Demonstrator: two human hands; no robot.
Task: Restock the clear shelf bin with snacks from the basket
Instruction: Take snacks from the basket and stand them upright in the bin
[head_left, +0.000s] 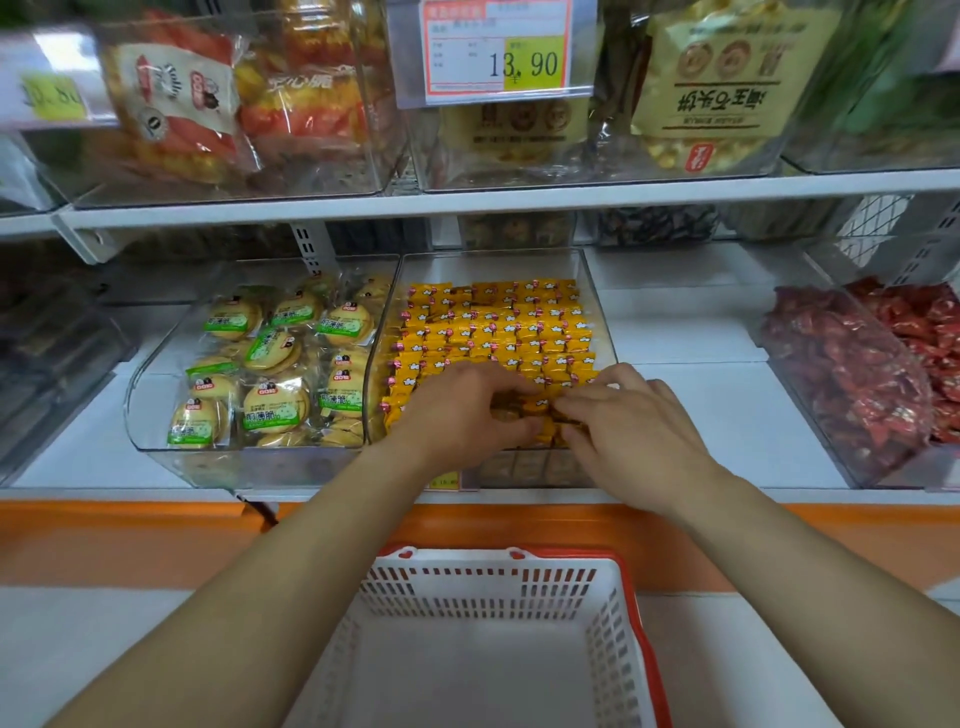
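observed: both hands reach over the shelf edge into the front of the clear bin (493, 267), which sits on the lower shelf (701, 415) at the centre of the view.

contents: the clear bin holds yellow packets (493, 332), laid in neat rows from back to front and filling most of its floor.

left hand (462, 410): palm down at the front of the bin, fingers curled and close together, thumb underneath, pinching a few of the yellow packets at the front row.

right hand (634, 431): palm down just beside the left, fingers bent and slightly spread, tips closing on the same cluster of packets. the two sets of fingertips nearly meet.

basket (467, 587): white with slotted walls and a red rim, standing below the shelf, between the forearms and nearest the camera. its pale floor is in plain view.

surroundings: a second bin of round biscuits (270, 364) in green-labelled wrappers stands touching the left side of the clear bin. a bin of red sweets (857, 374) stands well apart on the right. on the upper shelf (467, 202) sit further bins of bagged snacks, and a price tag (498, 57) reading 13.90 hangs on one of them.
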